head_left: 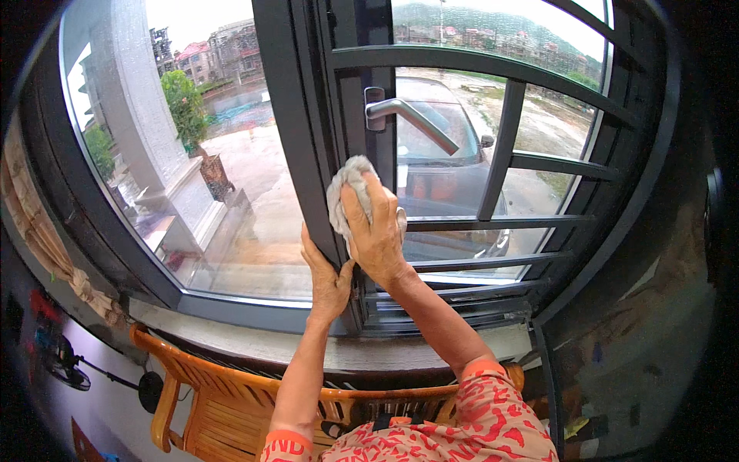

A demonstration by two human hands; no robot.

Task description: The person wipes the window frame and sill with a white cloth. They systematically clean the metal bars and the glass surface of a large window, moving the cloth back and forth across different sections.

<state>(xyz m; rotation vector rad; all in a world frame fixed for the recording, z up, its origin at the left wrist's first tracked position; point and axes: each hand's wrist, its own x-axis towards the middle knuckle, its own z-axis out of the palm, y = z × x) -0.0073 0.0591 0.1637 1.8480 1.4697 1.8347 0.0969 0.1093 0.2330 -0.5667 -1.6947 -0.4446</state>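
Note:
My right hand [375,229] is closed over a crumpled whitish cloth [350,192], which presses against the dark grey upright of the window frame [304,146]. Lower and to the left, my left hand [329,281] lies against the same upright, its fingers reaching up along the left edge and the thumb apart on the other side. A silver window handle [419,123] sticks out to the right above the cloth. Part of the frame behind the cloth and my hands is hidden.
Dark bars [500,154] form a grille across the right opening. A large glass pane [231,192] fills the left side. Below runs a pale sill [408,352], with a wooden bench [223,420] under it. A standing fan [69,366] is at lower left. Outside stands a dark car [439,185].

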